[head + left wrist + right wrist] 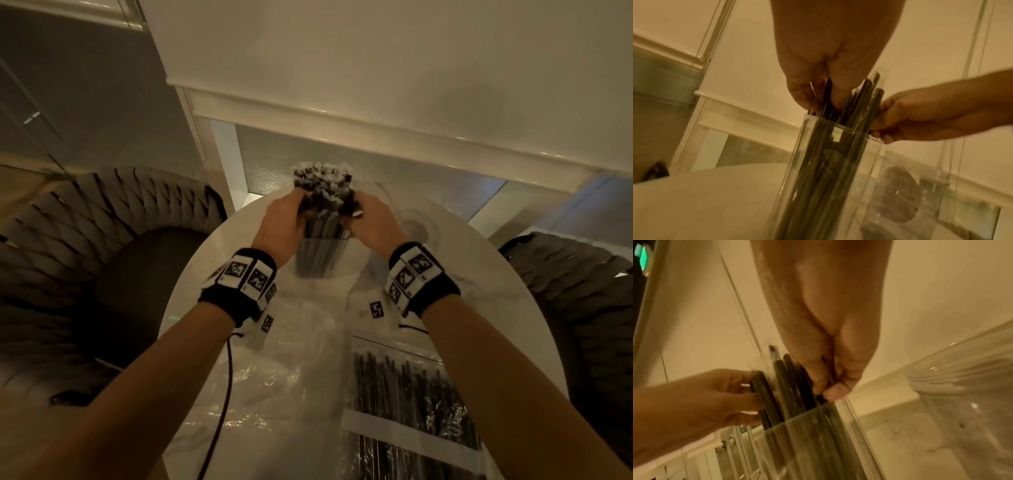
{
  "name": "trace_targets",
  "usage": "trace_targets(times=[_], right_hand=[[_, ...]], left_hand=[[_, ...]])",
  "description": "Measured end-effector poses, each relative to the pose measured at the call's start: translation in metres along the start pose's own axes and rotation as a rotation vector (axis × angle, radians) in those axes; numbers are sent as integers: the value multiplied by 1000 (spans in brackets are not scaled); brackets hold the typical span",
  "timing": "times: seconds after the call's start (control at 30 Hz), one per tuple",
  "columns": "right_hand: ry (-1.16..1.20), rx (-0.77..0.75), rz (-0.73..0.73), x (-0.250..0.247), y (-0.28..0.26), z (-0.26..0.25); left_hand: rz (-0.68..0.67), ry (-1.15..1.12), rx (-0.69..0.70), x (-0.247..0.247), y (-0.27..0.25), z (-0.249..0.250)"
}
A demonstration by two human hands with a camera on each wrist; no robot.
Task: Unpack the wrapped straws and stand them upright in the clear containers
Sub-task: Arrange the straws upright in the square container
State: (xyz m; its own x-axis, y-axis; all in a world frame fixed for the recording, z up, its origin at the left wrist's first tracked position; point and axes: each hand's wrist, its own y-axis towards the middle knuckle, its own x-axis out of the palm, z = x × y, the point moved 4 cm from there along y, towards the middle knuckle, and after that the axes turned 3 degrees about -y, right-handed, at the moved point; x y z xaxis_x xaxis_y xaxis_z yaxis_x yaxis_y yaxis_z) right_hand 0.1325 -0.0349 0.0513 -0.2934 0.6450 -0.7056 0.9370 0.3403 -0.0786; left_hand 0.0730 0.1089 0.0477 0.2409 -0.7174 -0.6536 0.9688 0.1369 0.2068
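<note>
A bundle of black wrapped straws (323, 186) stands upright in a clear container (318, 263) at the far middle of the white table (191, 291). My left hand (298, 209) grips the bundle from the left, above the rim. My right hand (354, 213) grips it from the right. In the left wrist view, the left hand (818, 97) has fingers curled among the straws (863, 104) over the container (818, 170). In the right wrist view, the right hand (830, 386) pinches the straws (785, 386) just above the container (807, 443); the left hand (748, 395) holds the other side.
A second clear container (412, 224) stands just right of the first. A sealed pack of black straws (411, 404) lies near right. Crumpled clear wrap (274, 363) covers the near table. Woven chairs stand left (102, 240) and right (582, 291). A black cable (227, 377) hangs from my left wrist.
</note>
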Motion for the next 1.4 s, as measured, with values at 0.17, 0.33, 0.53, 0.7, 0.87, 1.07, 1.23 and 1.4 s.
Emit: trace_targets(times=[0.17,0.33,0.53,0.7,0.87,1.07,1.23,1.4], right_hand=[[290,-8,325,-12,-30,19],[161,-211,167,14,-41,-7],[-17,-265,94,6,-20,-29],[-174,-320,77,-29,-5,-43],[-195,-193,-6,-2,-9,-17],[-63,-162,60,0,-21,-6],[68,-170,162,3,-30,-5],[104,-207,215,4,-29,-10]], left_hand=[[337,-222,-7,-21,-30,-5],[94,-60,19,6,-38,5],[117,-10,-20,7,-15,7],[142,-29,-42,-13,2,6],[13,107,-119,5,-10,-12],[228,-186,-110,-11,-23,-6],[211,-174,-27,-6,-38,10],[339,-153,11,-6,-23,10]])
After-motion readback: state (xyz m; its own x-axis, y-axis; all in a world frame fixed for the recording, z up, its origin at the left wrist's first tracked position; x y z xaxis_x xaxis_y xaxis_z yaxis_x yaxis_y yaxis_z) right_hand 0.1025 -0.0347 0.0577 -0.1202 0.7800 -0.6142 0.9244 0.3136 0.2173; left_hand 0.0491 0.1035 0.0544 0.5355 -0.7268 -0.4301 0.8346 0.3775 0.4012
